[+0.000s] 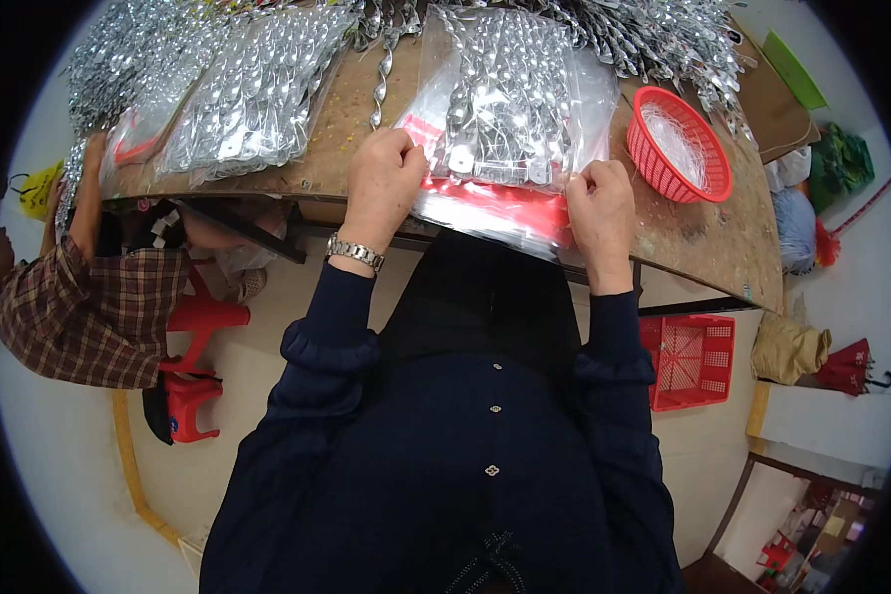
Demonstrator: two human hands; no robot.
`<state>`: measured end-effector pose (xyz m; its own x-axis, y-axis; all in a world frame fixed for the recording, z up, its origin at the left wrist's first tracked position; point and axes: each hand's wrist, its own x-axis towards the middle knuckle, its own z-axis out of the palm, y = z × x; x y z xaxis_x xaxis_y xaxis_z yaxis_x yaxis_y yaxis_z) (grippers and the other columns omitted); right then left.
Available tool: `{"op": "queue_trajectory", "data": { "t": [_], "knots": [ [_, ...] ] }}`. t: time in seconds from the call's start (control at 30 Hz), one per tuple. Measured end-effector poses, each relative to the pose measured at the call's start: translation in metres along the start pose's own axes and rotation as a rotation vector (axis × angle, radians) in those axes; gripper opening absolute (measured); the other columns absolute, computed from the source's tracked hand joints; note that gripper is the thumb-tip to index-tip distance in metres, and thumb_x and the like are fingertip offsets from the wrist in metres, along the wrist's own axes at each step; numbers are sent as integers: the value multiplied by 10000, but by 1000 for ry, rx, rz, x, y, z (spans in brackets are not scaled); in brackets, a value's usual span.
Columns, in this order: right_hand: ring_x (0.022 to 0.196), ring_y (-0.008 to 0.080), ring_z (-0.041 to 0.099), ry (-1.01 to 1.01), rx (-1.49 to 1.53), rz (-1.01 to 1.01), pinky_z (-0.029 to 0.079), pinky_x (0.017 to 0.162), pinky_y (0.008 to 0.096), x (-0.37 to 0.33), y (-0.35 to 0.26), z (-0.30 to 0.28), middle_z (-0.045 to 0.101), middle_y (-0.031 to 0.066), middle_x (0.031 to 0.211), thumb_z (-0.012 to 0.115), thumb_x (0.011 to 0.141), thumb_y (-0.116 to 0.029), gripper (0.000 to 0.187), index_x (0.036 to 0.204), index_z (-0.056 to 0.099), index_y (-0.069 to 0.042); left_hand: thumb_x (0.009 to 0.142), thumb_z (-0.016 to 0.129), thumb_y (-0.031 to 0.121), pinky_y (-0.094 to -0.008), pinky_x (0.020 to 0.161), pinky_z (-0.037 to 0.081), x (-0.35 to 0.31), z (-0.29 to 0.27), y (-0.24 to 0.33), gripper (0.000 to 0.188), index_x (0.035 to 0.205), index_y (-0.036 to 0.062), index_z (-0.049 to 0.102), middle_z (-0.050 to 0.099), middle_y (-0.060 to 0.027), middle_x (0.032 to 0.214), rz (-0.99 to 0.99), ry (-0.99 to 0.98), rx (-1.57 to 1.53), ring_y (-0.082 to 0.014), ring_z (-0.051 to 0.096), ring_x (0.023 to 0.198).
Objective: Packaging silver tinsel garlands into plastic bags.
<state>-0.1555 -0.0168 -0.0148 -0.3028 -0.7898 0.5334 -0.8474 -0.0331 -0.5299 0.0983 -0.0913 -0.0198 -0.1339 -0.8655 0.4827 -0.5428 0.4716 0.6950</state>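
A clear plastic bag (604,99) with a red band near its open end lies at the table's front edge, its end hanging over the edge. Inside it are silver twisted foil strands (510,89) laid side by side. My left hand (384,178) pinches the bag's left edge, fingers closed. On the opposite edge my right hand (601,203) grips with curled fingers. The red band shows between my hands, below the foil. A single silver spiral strand (382,84) lies on the wood just beyond my left hand.
To the left lies another bag of silver strands (252,94). A red basket (678,146) of thin clear threads stands right on the wooden table (708,243). At far left a person in a plaid shirt (99,307) handles silver tinsel. A red crate (693,361) sits on the floor.
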Motion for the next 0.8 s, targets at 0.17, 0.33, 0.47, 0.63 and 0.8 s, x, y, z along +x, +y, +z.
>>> {"op": "queue_trajectory", "data": {
  "t": [0.17, 0.33, 0.47, 0.63, 0.8],
  "knots": [
    [837, 396, 565, -28, -112, 12, 462, 750, 509, 1, -2, 1, 591, 182, 852, 607, 792, -128, 155, 718, 593, 7, 821, 598, 97, -475, 702, 462, 4, 3, -3, 155, 726, -24, 606, 598, -189, 781, 26, -16, 65, -383, 589, 771],
    [782, 378, 576, -11, -164, -2, 458, 723, 466, 2, 0, 2, 576, 196, 832, 650, 793, -157, 209, 741, 583, 34, 828, 600, 101, -487, 744, 483, 3, 6, -5, 152, 745, -23, 630, 611, -207, 829, 82, -9, 170, -398, 599, 802],
    [880, 385, 567, -47, -206, 21, 475, 776, 502, 2, 4, 3, 594, 174, 904, 601, 792, -121, 103, 780, 604, -18, 836, 597, 102, -488, 761, 489, 5, 5, -6, 155, 765, -28, 639, 611, -218, 855, 81, -43, 202, -406, 599, 811],
    [817, 383, 584, 2, -186, -13, 460, 734, 480, 3, 2, 3, 594, 185, 858, 630, 808, -141, 154, 805, 579, 4, 845, 595, 120, -487, 779, 494, 9, 3, -4, 176, 782, -32, 656, 617, -229, 875, 43, -104, 256, -414, 608, 836],
    [842, 378, 596, 22, -167, 15, 466, 739, 472, 6, 5, 3, 605, 184, 879, 590, 832, -94, 95, 857, 571, -5, 853, 598, 145, -492, 779, 507, 14, 0, -1, 199, 807, -31, 678, 638, -243, 902, 1, -198, 328, -423, 632, 845]
  ]
}}
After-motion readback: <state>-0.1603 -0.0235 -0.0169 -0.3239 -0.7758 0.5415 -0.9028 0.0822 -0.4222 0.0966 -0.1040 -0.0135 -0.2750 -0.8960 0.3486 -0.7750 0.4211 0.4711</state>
